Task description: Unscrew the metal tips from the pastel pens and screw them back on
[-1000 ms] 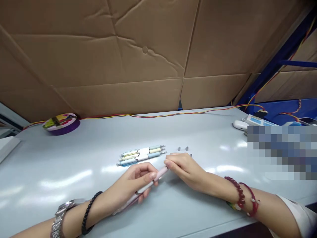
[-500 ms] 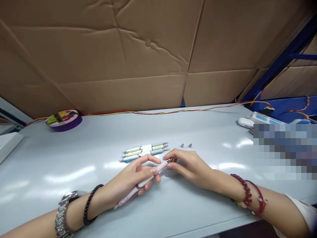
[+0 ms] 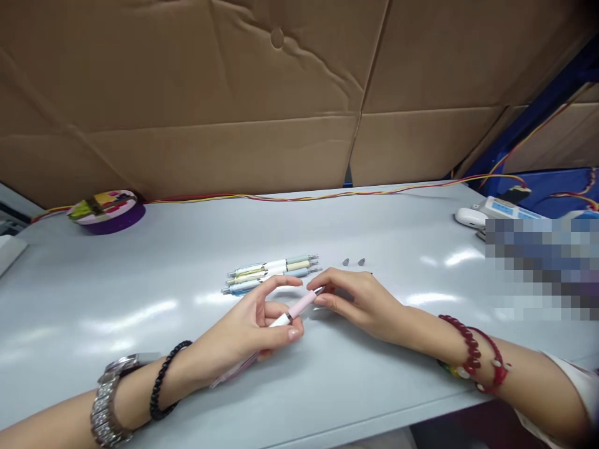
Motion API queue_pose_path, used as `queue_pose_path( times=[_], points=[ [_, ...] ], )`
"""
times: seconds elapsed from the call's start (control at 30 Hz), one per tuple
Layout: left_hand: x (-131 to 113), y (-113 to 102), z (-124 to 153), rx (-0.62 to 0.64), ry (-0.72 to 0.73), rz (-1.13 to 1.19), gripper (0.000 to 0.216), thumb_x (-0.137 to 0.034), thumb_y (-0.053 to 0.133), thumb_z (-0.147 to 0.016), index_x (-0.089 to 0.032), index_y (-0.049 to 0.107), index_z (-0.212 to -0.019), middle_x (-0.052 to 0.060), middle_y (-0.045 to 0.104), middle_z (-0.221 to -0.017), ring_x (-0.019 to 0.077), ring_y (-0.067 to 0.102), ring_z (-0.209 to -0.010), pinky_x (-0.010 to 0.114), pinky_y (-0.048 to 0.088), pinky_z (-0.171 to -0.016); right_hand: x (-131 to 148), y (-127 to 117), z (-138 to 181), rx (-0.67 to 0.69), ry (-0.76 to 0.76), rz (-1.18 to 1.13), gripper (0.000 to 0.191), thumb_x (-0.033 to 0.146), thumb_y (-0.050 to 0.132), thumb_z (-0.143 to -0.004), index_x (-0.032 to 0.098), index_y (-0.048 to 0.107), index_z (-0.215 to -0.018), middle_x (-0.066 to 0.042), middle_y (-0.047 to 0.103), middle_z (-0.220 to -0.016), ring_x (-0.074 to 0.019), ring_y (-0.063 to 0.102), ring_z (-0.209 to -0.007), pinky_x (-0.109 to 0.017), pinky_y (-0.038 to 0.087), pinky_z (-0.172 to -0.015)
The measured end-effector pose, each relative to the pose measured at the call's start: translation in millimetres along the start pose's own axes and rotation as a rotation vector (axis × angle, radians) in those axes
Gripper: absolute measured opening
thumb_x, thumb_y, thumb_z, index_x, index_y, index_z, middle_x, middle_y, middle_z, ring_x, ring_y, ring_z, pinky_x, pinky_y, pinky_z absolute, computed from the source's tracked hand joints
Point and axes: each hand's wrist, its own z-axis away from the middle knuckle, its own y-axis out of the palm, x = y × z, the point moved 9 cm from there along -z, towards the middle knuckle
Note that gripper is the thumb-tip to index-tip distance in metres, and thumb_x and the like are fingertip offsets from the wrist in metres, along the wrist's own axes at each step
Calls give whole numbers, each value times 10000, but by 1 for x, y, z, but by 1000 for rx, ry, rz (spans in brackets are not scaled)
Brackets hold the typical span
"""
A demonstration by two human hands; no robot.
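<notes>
My left hand (image 3: 255, 324) grips a pink pen (image 3: 299, 305) by its barrel, with the tip end pointing up and right. My right hand (image 3: 358, 299) pinches the pen's metal tip between thumb and fingers. Just beyond my hands, three pastel pens (image 3: 271, 272) lie side by side on the grey table (image 3: 140, 293). Two small grey tip cones (image 3: 353, 262) stand to the right of those pens, near my right hand.
A purple round tin (image 3: 107, 212) sits at the back left. A red and yellow cable (image 3: 290, 197) runs along the cardboard wall (image 3: 234, 93). A white device (image 3: 470, 217) and a blurred patch are at the right. A white tray edge (image 3: 7, 252) shows far left.
My left hand has raised the pink pen's front end, and its grip has slid towards the tip. The right fingers have stayed pinched on the tip. The view has tilted slightly downward.
</notes>
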Motion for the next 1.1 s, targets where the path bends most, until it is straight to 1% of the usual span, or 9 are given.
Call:
queue_pose_path(
  times=[0.33,0.47,0.57,0.7,0.9,0.97,1.0,1.07,1.1],
  points=[
    [3,-3,-1,-9,1,-35,574,-256,675,-768,-274,350,-1241,-57,545,-698,47,328,-482,136,286,-416,-2,1,-1,17,-12,-3,106,190,489,-904,193,582,-955,-11,654,-862,-123,587,-716,-223,447,-668],
    [5,-2,1,3,-24,-66,600,-250,673,-770,-276,327,-1259,-53,559,-712,40,348,-471,134,296,-418,-1,1,-2,24,-48,-3,118,252,495,-912,189,594,-921,-1,645,-798,-113,570,-666,-212,432,-633],
    [5,-1,2,-21,-34,-99,610,-261,679,-761,-272,327,-1258,-40,582,-732,42,378,-465,135,293,-405,-2,3,-2,49,-67,-13,199,314,469,-925,184,599,-848,5,620,-715,-109,541,-606,-205,411,-579],
    [5,1,3,-36,-70,-119,617,-261,694,-741,-268,337,-1245,-33,603,-751,46,416,-461,134,309,-400,-1,7,-3,96,-81,-52,354,344,364,-960,179,565,-720,13,562,-617,-105,504,-551,-207,393,-551],
    [4,1,2,-52,-79,-153,651,-264,706,-727,-251,330,-1259,-31,608,-741,50,444,-459,134,336,-397,-4,11,-6,102,-29,-32,482,395,300,-967,172,502,-591,33,487,-513,-88,431,-463,-213,347,-518],
    [4,1,2,-60,-90,-166,660,-256,703,-726,-252,325,-1267,-26,613,-750,55,452,-465,138,343,-400,-5,11,-5,102,8,3,488,392,279,-973,166,533,-624,26,505,-527,-93,446,-478,-218,347,-529],
    [4,1,3,-62,-96,-172,657,-247,700,-728,-256,324,-1268,-26,615,-752,56,454,-468,138,344,-402,-6,11,-4,103,29,18,469,389,269,-976,164,566,-691,21,524,-552,-101,465,-500,-221,354,-541],
    [3,1,4,-67,-103,-177,648,-225,692,-733,-265,325,-1266,-28,618,-752,55,451,-471,138,345,-407,-6,8,-2,95,53,32,384,387,273,-977,171,587,-930,10,570,-639,-120,507,-565,-228,378,-572],
    [2,0,4,-70,-102,-177,641,-216,688,-738,-266,326,-1265,-27,619,-752,54,450,-473,138,345,-410,-5,6,-1,89,53,30,340,386,293,-973,179,552,-1048,2,591,-700,-128,526,-605,-233,391,-593]
  ],
)
